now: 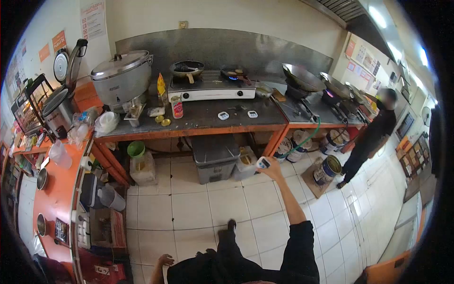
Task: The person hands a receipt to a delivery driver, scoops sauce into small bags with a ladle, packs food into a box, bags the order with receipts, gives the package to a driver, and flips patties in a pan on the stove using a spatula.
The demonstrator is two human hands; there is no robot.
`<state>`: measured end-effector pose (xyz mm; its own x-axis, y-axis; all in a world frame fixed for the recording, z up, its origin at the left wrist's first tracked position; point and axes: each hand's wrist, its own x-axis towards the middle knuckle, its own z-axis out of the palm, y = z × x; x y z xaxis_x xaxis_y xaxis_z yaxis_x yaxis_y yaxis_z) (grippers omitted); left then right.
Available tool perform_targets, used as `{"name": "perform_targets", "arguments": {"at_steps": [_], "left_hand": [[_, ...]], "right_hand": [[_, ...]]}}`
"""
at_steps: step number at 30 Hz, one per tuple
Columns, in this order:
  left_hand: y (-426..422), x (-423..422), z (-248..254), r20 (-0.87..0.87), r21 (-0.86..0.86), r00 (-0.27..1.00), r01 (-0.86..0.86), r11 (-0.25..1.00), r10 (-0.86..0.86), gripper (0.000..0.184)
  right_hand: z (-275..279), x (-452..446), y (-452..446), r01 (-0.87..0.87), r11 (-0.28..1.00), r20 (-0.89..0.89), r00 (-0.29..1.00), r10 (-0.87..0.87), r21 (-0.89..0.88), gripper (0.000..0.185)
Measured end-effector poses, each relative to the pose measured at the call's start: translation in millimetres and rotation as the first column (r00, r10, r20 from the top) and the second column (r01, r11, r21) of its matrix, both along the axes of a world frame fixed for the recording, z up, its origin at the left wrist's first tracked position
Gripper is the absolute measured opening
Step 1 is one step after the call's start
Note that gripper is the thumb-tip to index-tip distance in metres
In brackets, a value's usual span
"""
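My right hand [272, 169] reaches out over the floor in front of the counter, its fingers closed around a small white digital timer [263, 163] with a dark display. Two similar timers, a left one [223, 115] and a right one [252, 114], lie on the dark counter [203, 124] beyond it. Low at my left side hangs my left hand [165, 260], fingers loosely bent and apart, with nothing visible in it.
A two-burner stove [210, 90] carries pans, the right burner lit. Left of it stand a tall can [177, 107] and a large rice cooker [120, 78]. A grey bin [215, 158] sits below. At right, a person [378, 128] stands by woks [303, 77] and a bucket [327, 170].
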<state>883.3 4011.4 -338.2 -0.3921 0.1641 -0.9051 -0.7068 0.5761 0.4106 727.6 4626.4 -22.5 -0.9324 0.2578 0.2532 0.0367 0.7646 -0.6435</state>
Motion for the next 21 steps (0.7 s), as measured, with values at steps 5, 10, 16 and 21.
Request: {"name": "perform_targets", "arguments": {"at_steps": [5, 10, 16, 21], "left_hand": [[74, -34, -24, -0.035, -0.07, 0.999, -0.039, 0.997, 0.036, 0.041], [178, -78, 11, -0.021, -0.162, 0.948, -0.317, 0.934, 0.318, 0.039], [280, -121, 45, -0.115, -0.123, 0.807, -0.591, 0.797, 0.58, 0.037], [325, -112, 68, -0.145, -0.095, 0.697, -0.716, 0.692, 0.702, 0.036]], "right_hand": [[-44, -154, 137, 0.154, 0.987, -0.008, 0.988, -0.155, -0.049, 0.054], [-114, -304, 256, 0.303, 0.912, -0.021, 0.951, -0.31, 0.277, 0.063], [-114, -393, 304, 0.435, 0.866, 0.221, 0.845, -0.488, 0.247, 0.075], [-143, -412, 323, 0.432, 0.815, 0.102, 0.858, -0.503, 0.387, 0.082]]}}
